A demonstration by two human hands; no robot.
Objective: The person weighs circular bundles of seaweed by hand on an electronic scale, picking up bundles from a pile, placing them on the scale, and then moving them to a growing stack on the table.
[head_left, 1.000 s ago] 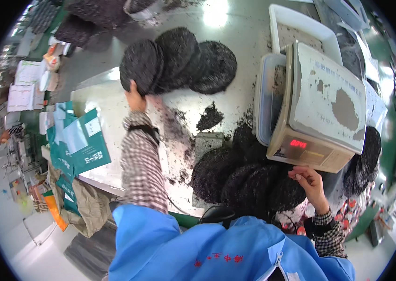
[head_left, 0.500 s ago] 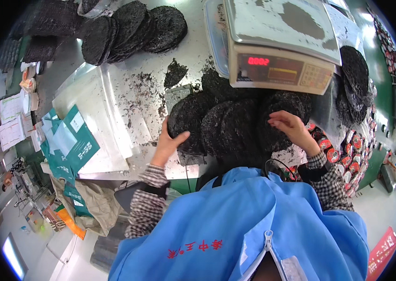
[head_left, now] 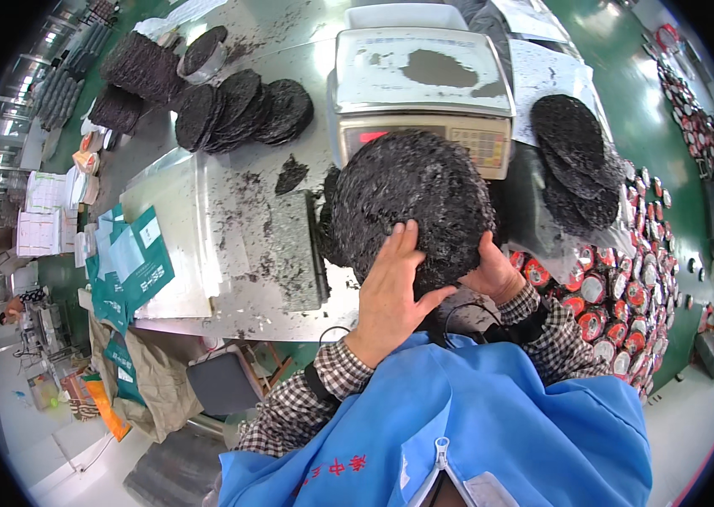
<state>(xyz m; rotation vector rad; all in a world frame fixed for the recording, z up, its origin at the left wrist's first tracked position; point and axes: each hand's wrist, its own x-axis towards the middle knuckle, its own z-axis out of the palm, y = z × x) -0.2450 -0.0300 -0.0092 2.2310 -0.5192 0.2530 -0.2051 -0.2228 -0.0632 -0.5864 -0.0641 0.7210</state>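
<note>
Both hands are lifting a large round dark cake (head_left: 412, 203) of pressed, crumbly leaf material, just in front of the scale (head_left: 422, 89). The left hand (head_left: 395, 283) is lying flat, fingers spread, against the near face; the right hand (head_left: 492, 270) is cupping the lower right rim, fingers curled behind it.

The cake is looking stiff but brittle (loose crumbs are lying across the metal table (head_left: 205, 211)), probably moderately heavy. Judgement: it is best taken hold of by opposite rims with a palm under the face, not pinched at the edge.

More cakes are sitting in a stack at right (head_left: 576, 160) and a fanned row (head_left: 243, 110) at far left.
</note>
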